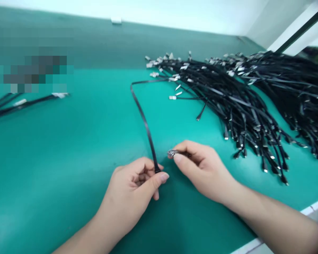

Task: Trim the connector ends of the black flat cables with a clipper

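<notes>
In the head view, my left hand pinches the near end of a flat black cable between thumb and fingers. That end's connector is mostly hidden by the thumb. From there the cable runs away from me, then bends sharply right towards a pile of similar cables. Just right of it, my right hand is closed on a small dark piece with a shiny, metallic-looking tip. The tip sticks out past the thumb towards the left hand, apart from the cable; its kind I cannot make out.
A large pile of black cables with light-coloured plugs lies right of centre, with a second pile behind it at the far right. More cables lie at the left, beside a pixelated patch. All rest on a green mat.
</notes>
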